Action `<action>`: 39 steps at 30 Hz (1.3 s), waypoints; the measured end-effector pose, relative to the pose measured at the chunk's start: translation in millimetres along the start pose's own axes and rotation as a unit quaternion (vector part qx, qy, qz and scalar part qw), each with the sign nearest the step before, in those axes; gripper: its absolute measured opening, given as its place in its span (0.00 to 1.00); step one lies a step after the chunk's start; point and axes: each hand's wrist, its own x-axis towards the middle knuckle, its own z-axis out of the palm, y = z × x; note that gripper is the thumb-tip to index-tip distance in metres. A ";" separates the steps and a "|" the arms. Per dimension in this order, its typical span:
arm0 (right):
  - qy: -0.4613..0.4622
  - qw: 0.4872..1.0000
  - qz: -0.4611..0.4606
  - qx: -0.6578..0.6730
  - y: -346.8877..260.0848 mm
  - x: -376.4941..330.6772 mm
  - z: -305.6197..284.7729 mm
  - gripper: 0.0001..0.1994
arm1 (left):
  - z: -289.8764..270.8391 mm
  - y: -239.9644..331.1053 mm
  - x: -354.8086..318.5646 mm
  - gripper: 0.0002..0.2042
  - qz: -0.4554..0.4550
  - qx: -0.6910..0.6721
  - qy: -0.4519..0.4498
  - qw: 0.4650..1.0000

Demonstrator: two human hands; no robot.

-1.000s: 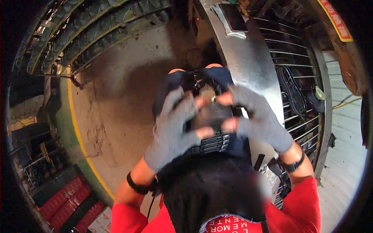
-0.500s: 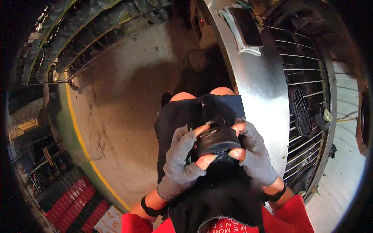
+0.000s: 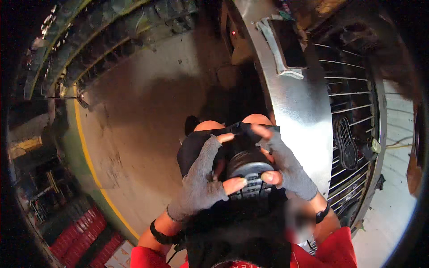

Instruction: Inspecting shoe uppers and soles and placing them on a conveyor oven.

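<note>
Black treaded piece (image 3: 251,169) is held, in the head view, over the lap, between the gloved left hand (image 3: 199,181) and the gloved right hand (image 3: 292,167). It is grasped by the grip of both: each thumb is pressed to its near part, while both index fingers are extended beyond it, apart from it. To the right, a metal tabletop (image 3: 304,114) is seen, flanked by a barred rack (image 3: 351,94) on which a dark shoe sole (image 3: 346,145) is laid.
</note>
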 end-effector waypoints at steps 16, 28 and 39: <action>0.033 0.921 0.140 0.361 -29.2 -170.7 -31.7 0.48 | 106.1 118.4 -67.9 0.25 0.561 0.410 -0.206 0.689; 0.634 0.717 0.166 -0.238 72.8 -373.9 -161.4 0.22 | 19.7 5.5 -77.0 0.16 0.217 0.305 -0.031 0.927; 0.474 0.734 -0.011 -0.487 87.2 -320.3 -180.5 0.42 | 43.2 -30.3 -63.9 0.16 0.114 0.063 0.095 0.987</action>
